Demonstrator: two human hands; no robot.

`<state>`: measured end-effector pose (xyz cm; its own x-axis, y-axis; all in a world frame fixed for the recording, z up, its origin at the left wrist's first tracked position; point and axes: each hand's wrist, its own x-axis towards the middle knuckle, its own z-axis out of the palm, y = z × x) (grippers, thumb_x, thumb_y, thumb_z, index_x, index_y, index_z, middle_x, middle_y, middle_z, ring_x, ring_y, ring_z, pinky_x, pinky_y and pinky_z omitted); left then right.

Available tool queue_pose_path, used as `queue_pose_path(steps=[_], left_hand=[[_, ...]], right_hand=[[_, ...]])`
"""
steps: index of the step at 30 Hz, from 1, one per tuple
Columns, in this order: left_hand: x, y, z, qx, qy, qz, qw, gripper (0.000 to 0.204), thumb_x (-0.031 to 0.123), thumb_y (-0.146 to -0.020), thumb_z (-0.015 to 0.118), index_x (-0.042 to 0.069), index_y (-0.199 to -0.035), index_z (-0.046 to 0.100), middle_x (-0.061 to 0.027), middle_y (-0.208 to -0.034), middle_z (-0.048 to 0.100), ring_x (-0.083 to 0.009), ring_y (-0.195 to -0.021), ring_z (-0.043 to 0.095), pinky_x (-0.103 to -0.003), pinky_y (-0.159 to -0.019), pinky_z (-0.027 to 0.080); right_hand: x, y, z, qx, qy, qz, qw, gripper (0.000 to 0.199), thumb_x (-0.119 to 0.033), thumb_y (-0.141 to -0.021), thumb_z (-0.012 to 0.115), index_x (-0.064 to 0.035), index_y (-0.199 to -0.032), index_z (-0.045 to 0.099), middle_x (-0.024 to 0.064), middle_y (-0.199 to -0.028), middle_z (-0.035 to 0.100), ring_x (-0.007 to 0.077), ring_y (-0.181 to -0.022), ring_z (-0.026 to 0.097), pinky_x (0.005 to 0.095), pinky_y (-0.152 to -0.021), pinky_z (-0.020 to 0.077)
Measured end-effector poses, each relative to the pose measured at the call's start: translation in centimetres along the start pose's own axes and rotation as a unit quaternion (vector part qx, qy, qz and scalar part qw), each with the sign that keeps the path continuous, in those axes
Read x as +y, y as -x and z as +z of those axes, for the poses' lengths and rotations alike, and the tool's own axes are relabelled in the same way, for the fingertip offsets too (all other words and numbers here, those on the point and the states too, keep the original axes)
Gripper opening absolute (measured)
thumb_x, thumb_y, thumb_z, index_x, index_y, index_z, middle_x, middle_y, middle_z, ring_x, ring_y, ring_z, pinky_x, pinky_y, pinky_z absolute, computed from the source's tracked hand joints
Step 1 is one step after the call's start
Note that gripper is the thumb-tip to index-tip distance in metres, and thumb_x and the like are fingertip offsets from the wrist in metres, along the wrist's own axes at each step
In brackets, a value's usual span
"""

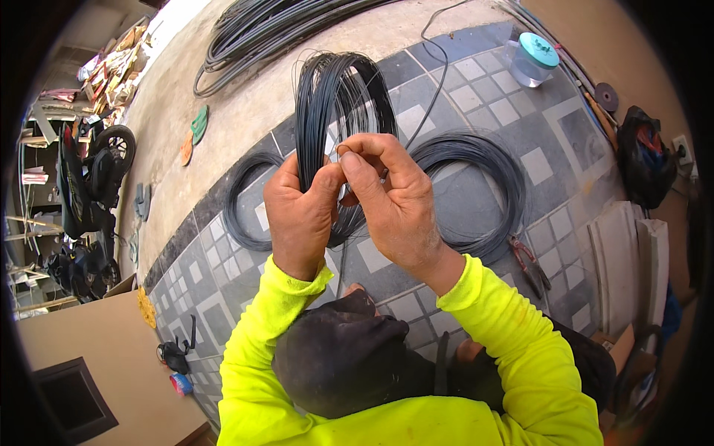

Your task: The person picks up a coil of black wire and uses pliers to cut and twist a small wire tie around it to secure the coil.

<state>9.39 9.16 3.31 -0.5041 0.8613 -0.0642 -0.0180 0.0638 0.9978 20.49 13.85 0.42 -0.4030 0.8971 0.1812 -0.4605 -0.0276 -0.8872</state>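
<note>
A bundled coil of thin dark wire (312, 104) is held upright in front of me. My left hand (301, 212) is closed round its near left side, thumb toward the middle. Close against it, my right hand (394, 201) pinches thumb and forefinger together at the coil's inner edge. A thin strand of wire seems to be between those fingertips, too fine to see clearly. On the tiles lie two more wire coils, a smaller one (232, 201) at left and a larger one (513, 186) at right. Pliers with red handles (529, 266) rest beside the larger coil.
Long bent dark rods (245, 41) lie at the far side. A clear tub with a turquoise lid (534, 59) stands at far right, near a black bag (645, 156) by the wall. Sandals (199, 125) and a motorbike (93, 178) are at left. My dark-clothed knee (342, 357) is below my hands.
</note>
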Motion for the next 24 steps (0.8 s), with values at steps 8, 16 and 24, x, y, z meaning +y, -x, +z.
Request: queue_pose_path(steps=[8,16,24], left_hand=[[0.3,0.1,-1.2,0.006,0.13,-0.052,0.99,0.011,0.014,-0.097,0.061,0.005,-0.091,0.057,0.0061,-0.063,0.047,-0.0017,-0.048,0.036,-0.019,-0.041,0.027],[0.2,0.1,-2.4,-0.018,0.124,-0.096,0.987,0.004,0.005,-0.092,0.056,0.005,-0.088,0.055,0.0043,-0.061,0.045,-0.0028,-0.045,0.035,-0.02,-0.04,0.026],[0.1,0.7,-3.2,-0.011,0.049,-0.134,0.99,0.011,0.008,-0.093,0.055,0.003,-0.084,0.058,0.0009,-0.059,0.051,-0.0033,-0.043,0.037,-0.02,-0.039,0.026]], right_hand=[[1.0,-0.1,-0.8,-0.11,0.293,-0.143,0.939,0.029,-0.005,-0.094,0.055,0.0031,-0.122,0.059,0.0188,-0.092,0.059,0.0341,-0.082,0.063,0.0373,-0.069,0.0518],[0.8,-0.1,-1.7,-0.16,0.382,-0.228,0.881,0.031,-0.005,-0.089,0.061,0.0022,-0.119,0.061,0.012,-0.081,0.057,0.0281,-0.065,0.06,0.0358,-0.058,0.0501],[0.1,-0.9,-2.9,-0.179,0.461,-0.341,0.8,0.026,-0.004,-0.081,0.07,-0.0021,-0.107,0.068,0.0063,-0.074,0.054,0.0196,-0.06,0.057,0.0319,-0.052,0.0466]])
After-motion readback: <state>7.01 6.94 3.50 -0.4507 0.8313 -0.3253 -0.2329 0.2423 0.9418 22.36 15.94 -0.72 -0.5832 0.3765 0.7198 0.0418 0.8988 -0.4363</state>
